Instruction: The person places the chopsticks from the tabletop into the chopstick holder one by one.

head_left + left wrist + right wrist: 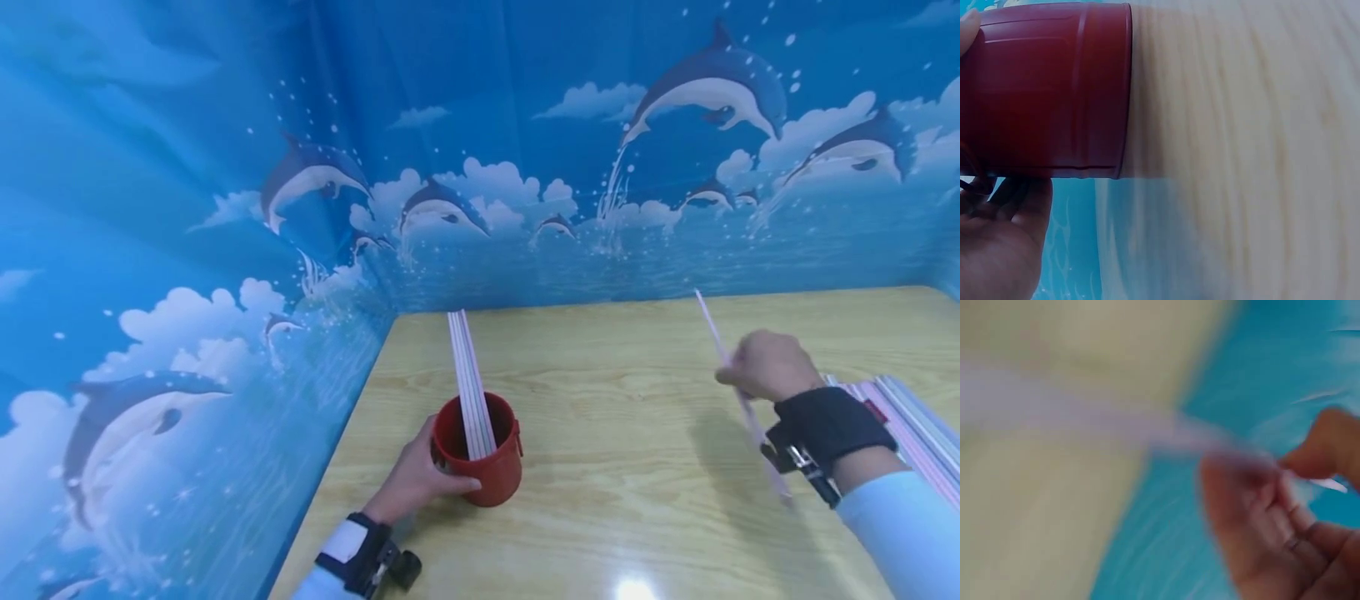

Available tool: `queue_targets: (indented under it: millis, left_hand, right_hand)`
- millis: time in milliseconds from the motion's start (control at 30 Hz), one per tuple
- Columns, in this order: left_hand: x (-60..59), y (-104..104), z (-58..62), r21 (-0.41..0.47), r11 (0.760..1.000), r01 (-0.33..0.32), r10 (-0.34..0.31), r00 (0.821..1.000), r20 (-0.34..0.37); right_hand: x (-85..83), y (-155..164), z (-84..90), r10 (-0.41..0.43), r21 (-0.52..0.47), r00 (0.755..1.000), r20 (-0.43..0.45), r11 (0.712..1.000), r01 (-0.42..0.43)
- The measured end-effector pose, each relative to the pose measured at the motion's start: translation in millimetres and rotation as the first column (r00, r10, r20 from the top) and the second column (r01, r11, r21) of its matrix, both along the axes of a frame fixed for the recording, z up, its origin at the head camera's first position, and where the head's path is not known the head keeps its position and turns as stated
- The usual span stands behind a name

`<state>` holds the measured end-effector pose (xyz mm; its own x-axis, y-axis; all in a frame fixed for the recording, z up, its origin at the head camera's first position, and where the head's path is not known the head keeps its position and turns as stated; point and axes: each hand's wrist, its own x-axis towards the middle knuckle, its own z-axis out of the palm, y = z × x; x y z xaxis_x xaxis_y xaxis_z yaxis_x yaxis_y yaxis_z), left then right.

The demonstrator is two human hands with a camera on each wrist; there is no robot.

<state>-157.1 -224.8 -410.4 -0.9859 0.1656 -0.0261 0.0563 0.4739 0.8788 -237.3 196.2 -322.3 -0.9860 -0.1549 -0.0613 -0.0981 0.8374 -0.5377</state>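
Note:
My left hand [422,477] grips a red bucket [497,477] by its near left side, thumb across the front and fingers round the far side. In the left wrist view the bucket wall [1047,94] fills the upper left, its base at the table. Several thin pale striped sticks [471,383] lean together inside it, tops well above the rim. Off to the right, my right hand [768,367] pinches one long thin pale pink stick [712,321] between thumb and fingers, above the table. In the right wrist view that stick [1085,415] is blurred.
A pile of pale pink, white and grey-blue sticks [918,433] lies on the wooden table [600,392] at the right, partly hidden by the right wrist. A blue dolphin-print curtain [480,250] stands along the table's back and left edges.

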Motion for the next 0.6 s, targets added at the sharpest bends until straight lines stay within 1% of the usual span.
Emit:
queue_targets:
  millis: [33, 67, 100, 133, 167, 200, 233, 267, 300, 333, 367, 400, 467, 600]
  left_hand:
    - [-0.1, -0.9, 0.6, 0.001, 1.0, -0.002, 0.002, 1.0, -0.005]
    - [-0.4, -1.7, 1.3, 0.003, 1.0, -0.002, 0.002, 1.0, -0.01]
    - [-0.7, -2.4, 1.7, 0.004, 1.0, -0.001, 0.001, 1.0, -0.012]
    - [-0.8, -2.9, 2.2, 0.003, 1.0, -0.003, 0.003, 1.0, -0.012]
    - [-0.8, -3.3, 2.5, 0.005, 1.0, -0.007, 0.007, 1.0, -0.01]
    - [-0.9, -3.7, 2.3, 0.005, 1.0, -0.006, 0.006, 1.0, -0.009]
    - [-0.9, -3.9, 1.8, 0.006, 1.0, -0.008, 0.008, 1.0, -0.01]
    - [-0.9, -3.8, 1.1, 0.003, 1.0, -0.007, 0.007, 1.0, -0.012]
    - [-0.7, -3.3, 0.6, 0.0, 1.0, -0.004, 0.004, 1.0, -0.016]
    - [-0.5, -2.7, 0.2, 0.001, 1.0, -0.002, 0.002, 1.0, -0.022]
    - [-0.1, -2.1, -0.1, 0.002, 1.0, 0.002, -0.002, 1.0, -0.028]
    - [0.7, -1.2, 0.9, 0.003, 1.0, 0.006, -0.006, 1.0, -0.03]
    - [3.2, 1.2, 5.3, 0.006, 1.0, 0.01, -0.009, 1.0, -0.029]
    - [9.3, 5.2, 18.0, 0.023, 1.0, 0.014, -0.013, 1.0, -0.017]
  right_hand:
    - [-1.5, -17.9, 17.5, 0.044, -0.128, 0.999, 0.004, 0.991, -0.043]
    - [-2.3, -37.1, 33.6, 0.081, -0.266, 0.997, -0.004, 0.961, -0.079]
    - [-1.9, -56.5, 48.4, 0.13, -0.405, 0.991, -0.018, 0.906, -0.126]
    - [-1.3, -76.8, 59.8, 0.164, -0.53, 0.986, -0.045, 0.833, -0.162]
    - [-0.1, -97.0, 68.8, 0.194, -0.619, 0.978, -0.078, 0.76, -0.2]
    - [1.6, -116.0, 75.5, 0.221, -0.686, 0.968, -0.116, 0.687, -0.24]
    - [2.9, -134.0, 78.9, 0.238, -0.729, 0.96, -0.15, 0.629, -0.27]
    - [3.6, -150.4, 79.5, 0.245, -0.752, 0.952, -0.184, 0.588, -0.297]
    - [3.9, -164.8, 77.7, 0.255, -0.765, 0.944, -0.208, 0.56, -0.319]
    - [3.8, -178.0, 74.0, 0.252, -0.768, 0.942, -0.222, 0.551, -0.328]
    - [3.9, -188.9, 69.6, 0.251, -0.766, 0.941, -0.229, 0.549, -0.333]
    - [3.9, -198.1, 63.8, 0.248, -0.758, 0.939, -0.236, 0.557, -0.338]
    - [3.4, -212.2, 50.3, 0.237, -0.737, 0.944, -0.23, 0.591, -0.328]
    - [1.4, -229.2, 23.2, 0.24, -0.71, 0.958, -0.156, 0.647, -0.278]
